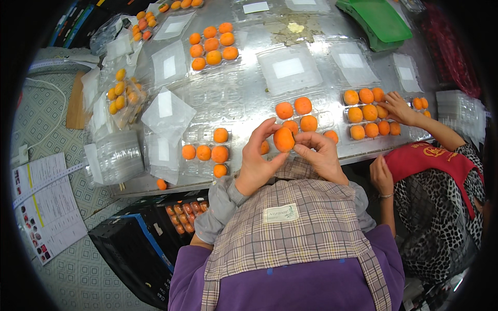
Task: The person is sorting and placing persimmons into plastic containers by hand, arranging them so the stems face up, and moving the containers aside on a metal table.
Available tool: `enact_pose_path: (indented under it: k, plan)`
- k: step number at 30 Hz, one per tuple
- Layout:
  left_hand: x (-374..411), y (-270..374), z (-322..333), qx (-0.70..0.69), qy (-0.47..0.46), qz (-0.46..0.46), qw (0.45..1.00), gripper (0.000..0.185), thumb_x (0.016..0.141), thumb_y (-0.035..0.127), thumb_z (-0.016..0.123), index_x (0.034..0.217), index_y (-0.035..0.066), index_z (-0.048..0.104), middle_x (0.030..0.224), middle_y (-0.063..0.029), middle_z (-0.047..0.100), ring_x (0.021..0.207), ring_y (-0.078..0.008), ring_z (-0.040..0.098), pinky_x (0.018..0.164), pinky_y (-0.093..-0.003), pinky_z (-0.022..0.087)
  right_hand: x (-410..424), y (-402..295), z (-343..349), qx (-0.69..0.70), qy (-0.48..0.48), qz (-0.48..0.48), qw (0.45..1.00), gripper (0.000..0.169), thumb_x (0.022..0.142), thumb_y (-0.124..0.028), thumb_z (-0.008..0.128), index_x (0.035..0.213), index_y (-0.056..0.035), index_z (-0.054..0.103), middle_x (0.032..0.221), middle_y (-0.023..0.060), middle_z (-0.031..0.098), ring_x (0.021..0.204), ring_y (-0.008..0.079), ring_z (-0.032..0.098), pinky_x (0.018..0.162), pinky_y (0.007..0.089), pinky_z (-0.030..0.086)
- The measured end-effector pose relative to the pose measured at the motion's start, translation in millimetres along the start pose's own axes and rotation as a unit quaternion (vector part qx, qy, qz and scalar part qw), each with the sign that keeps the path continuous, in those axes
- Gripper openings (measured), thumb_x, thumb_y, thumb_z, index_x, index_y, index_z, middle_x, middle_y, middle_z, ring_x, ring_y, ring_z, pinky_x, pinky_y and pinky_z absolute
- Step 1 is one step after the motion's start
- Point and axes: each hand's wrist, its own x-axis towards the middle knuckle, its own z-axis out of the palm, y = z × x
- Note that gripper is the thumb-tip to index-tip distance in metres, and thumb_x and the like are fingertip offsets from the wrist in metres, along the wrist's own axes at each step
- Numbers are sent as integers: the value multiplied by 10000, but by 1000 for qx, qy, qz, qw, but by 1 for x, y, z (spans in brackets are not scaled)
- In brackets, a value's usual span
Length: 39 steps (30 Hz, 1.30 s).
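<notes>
In front of my apron, over the table's near edge, my left hand [257, 157] holds an orange persimmon [283, 140] between thumb and fingers. The thumb and fingertips of my right hand [322, 154] pinch at its dark calyx on the right side. Just beyond my hands lies a clear plastic tray [323, 116] with several persimmons [303, 105] in it, partly hidden by the hands. Left of my hands, another clear tray [190, 134] carries several persimmons [220, 154], with some cells bare.
A co-worker's hand [397, 109] touches persimmons in a fuller tray [344, 130] at right. White foam sheets [288, 69] lie across the metal table [253, 91]. Stacked clear trays [114, 157] stand at left, a green plastic scoop-shaped tray [381, 19] at the back, black crates [128, 248] below.
</notes>
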Motion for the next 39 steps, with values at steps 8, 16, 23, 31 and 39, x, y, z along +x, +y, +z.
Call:
enact_pose_path:
  k: [8,16,23,31,39]
  plan:
    - [2,10,1,191,14,185,964,921,737,21,868,1525,24,392,1333,-194,605,1189,-307,622,1003,-424,516,3,20,-4,55,-7,-37,998,149,954,-11,678,1103,2,681,977,-10,691,901,57,629,805,228,502]
    - [-8,9,-5,108,-11,94,990,1102,725,121,917,1608,38,263,1403,-198,560,1318,-320,563,1114,-440,454,10,25,-10,116,-61,2,991,124,966,-44,650,1088,-22,663,1020,-2,690,936,71,639,847,247,512]
    - [-12,16,-10,55,-117,27,991,1012,765,85,824,1614,62,273,1490,-134,507,1394,-289,488,1154,-451,410,11,25,-17,282,-114,170,937,232,967,-117,613,1173,-27,670,1158,45,700,1081,151,678,983,355,548]
    - [-9,16,-13,132,-143,123,973,901,744,1,769,1563,70,399,1452,-121,537,1299,-337,504,1086,-455,444,17,43,-17,277,-201,218,914,275,945,-103,568,1185,-18,674,1067,52,709,888,127,676,840,302,553]
    - [-4,30,-16,171,-189,114,960,889,740,-7,783,1548,65,419,1428,-158,558,1289,-369,535,1116,-464,402,12,48,-22,236,-196,218,926,180,958,-136,619,1117,-79,683,992,9,682,868,92,655,739,275,547]
